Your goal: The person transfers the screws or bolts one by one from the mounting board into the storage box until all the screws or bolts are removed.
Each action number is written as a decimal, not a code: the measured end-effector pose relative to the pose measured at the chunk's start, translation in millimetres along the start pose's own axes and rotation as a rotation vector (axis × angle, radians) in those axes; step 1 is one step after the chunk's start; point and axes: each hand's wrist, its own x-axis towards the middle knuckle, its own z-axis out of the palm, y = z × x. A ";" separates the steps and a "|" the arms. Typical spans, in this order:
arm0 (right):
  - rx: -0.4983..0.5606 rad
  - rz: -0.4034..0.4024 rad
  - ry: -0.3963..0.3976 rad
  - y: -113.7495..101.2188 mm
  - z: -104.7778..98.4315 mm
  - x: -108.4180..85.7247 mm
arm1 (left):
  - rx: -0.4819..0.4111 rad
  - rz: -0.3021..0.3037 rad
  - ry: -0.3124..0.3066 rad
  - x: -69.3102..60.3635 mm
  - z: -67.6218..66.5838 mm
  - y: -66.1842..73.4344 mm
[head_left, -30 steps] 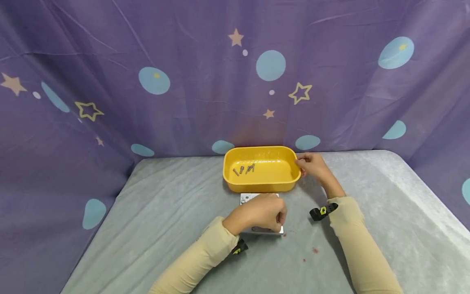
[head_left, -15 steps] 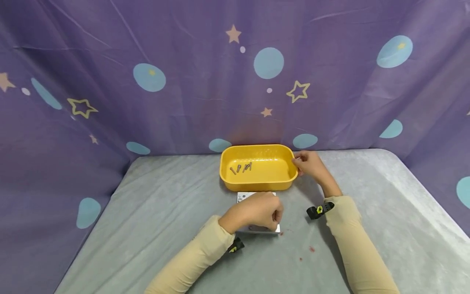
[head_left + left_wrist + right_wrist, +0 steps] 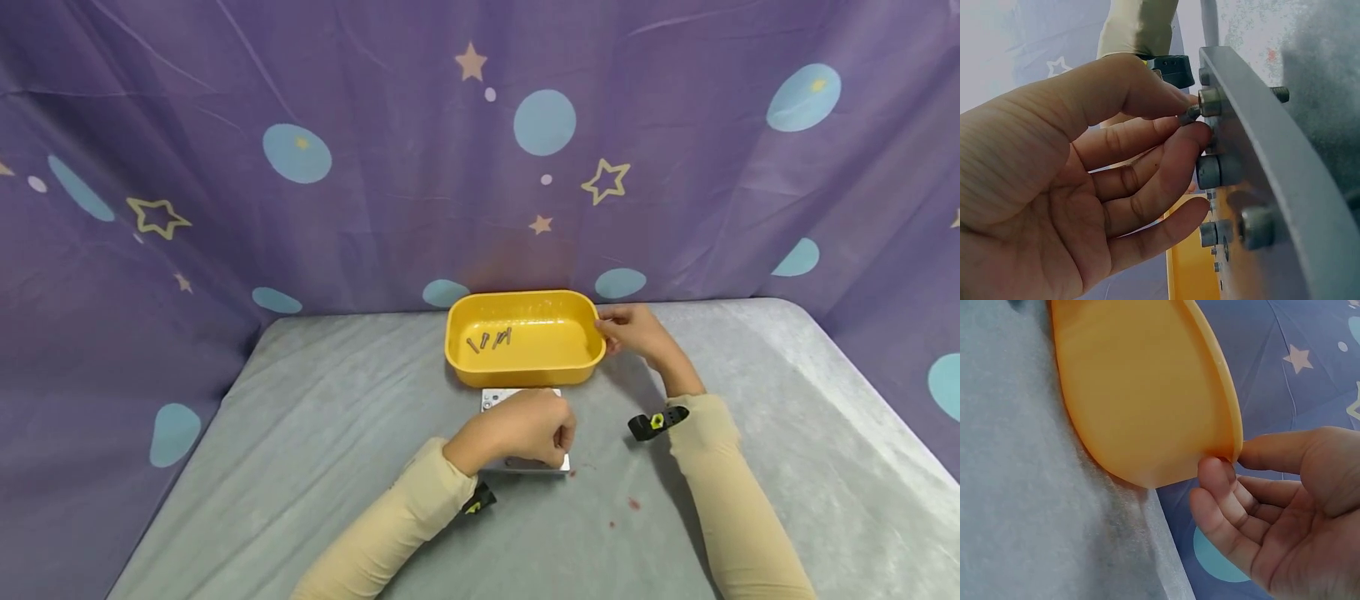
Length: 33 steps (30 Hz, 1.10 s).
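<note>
In the head view my left hand [image 3: 521, 429] lies over a silver metal plate [image 3: 489, 398] on the cloth. In the left wrist view its thumb and index finger pinch a small grey metal piece [image 3: 1190, 114], mostly hidden, against a socket-head screw [image 3: 1210, 102]. That screw's threaded end [image 3: 1280, 94] sticks out behind the plate. Other socket-head screws [image 3: 1209, 172] stand below it. My right hand [image 3: 636, 329] pinches the right end of a yellow tray [image 3: 525, 377]. In the right wrist view, thumb and fingers hold its rim [image 3: 1230, 406].
Several loose screws [image 3: 483, 341] lie inside the tray's left part. The tray stands just behind the plate, close to a purple curtain [image 3: 360, 233]. Grey cloth [image 3: 315, 400] covers the table, with small red marks [image 3: 634, 503] right of the plate.
The whole head view has shifted slightly, bringing tray and plate a little left and up. Both hands keep their holds, the left at the plate and the right on the tray.
</note>
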 end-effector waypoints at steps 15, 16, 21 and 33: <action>0.042 0.006 -0.007 -1.6 -0.5 -1.5 | 0.021 0.002 0.003 -1.5 0.2 0.9; 0.042 0.008 -0.007 -1.9 -0.1 -2.1 | 0.028 0.003 0.002 -1.9 0.2 1.6; 0.046 0.021 -0.007 -2.7 0.6 -4.7 | 0.034 0.017 0.017 -4.5 -1.5 3.9; 0.034 0.043 -0.002 -4.2 -0.2 -2.4 | -0.044 0.047 0.074 -9.2 -11.3 2.0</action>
